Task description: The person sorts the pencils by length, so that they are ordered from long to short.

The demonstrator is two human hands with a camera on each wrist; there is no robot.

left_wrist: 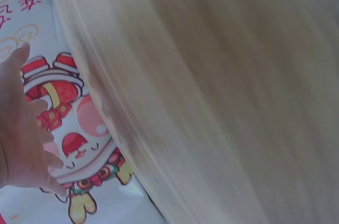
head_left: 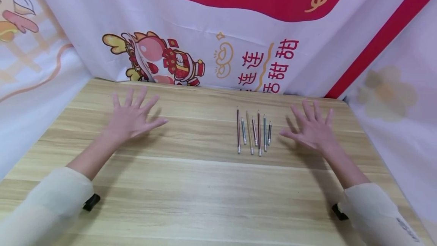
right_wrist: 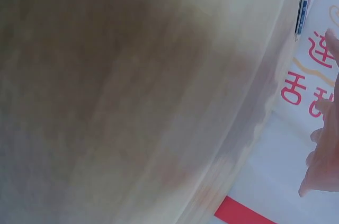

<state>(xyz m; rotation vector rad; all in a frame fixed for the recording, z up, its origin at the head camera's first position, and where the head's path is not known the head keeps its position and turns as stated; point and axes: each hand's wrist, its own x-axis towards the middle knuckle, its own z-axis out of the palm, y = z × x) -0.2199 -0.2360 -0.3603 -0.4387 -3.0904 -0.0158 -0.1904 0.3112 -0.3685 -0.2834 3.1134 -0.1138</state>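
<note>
Several pencils of different lengths lie roughly parallel on the wooden table, right of its middle, with their white eraser ends toward me. They are dark red, blue, tan and black. My right hand is just to the right of the row, fingers spread, holding nothing. Far to the left of the pencils, my left hand is also spread wide with nothing in it. In the right wrist view, the ends of a few pencils show at the top right, near the right hand. The left wrist view shows only the left hand and table.
The wooden table has light grain. Behind it hangs a white cloth with red shapes, a cartoon figure and red characters. More printed cloth closes the right side, and another sheet the left.
</note>
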